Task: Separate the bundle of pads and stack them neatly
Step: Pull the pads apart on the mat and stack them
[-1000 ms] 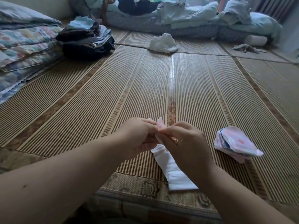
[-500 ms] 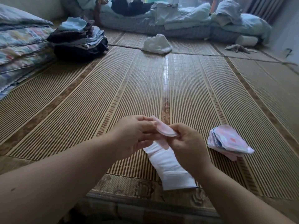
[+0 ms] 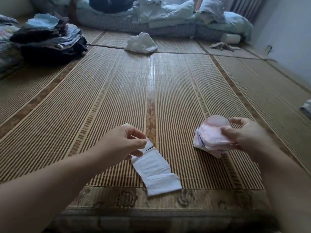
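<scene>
We are seeing the white strip of pads lying flat on the bamboo mat, its long axis running diagonally from the far left end under our left hand to the near right end, which is resting on the mat's patterned border. The left hand's thumb and fingers are pinching the strip's far end, half curled. Well apart to the right, the pink stack of pads is sitting on the mat, its flat faces tilting up. Our right hand is gripping the stack's right edge, thumb above, fingers below. Farther back, folded clothes are lying at left, a white plastic bag mid-floor, and bedding along the far wall.
</scene>
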